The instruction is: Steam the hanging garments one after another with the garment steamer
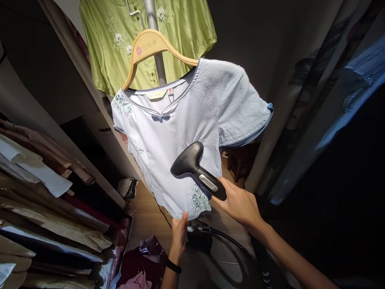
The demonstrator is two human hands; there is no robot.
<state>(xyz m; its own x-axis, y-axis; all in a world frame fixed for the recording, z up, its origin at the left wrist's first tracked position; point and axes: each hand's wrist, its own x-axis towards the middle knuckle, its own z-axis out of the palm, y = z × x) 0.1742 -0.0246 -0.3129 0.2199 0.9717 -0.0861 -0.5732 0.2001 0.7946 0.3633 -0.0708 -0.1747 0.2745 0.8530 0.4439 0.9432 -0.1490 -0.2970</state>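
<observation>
A pale blue-white short-sleeved blouse [162, 148] with embroidered sprigs and a knotted neck button hangs from a wooden hanger [152, 42]. My right hand [240, 202] is wrapped round the handle of a black garment steamer head [189, 160], which lies over the front of the blouse; whether it touches the cloth I cannot tell. Down at the hem, my left hand [179, 228], with a black band on the wrist, pinches the blouse's bottom edge between thumb and fingers. The sleeve on the right spreads outward, its cuff trimmed with a blue button.
Behind the blouse, a green blouse [99, 48] hangs at a metal pole [161, 68]. Folded clothes [54, 216] fill shelves at left. The steamer base [198, 237] and its dark hose [228, 239] are on the floor, beside maroon bundles [136, 261]. Garments [339, 116] hang at right.
</observation>
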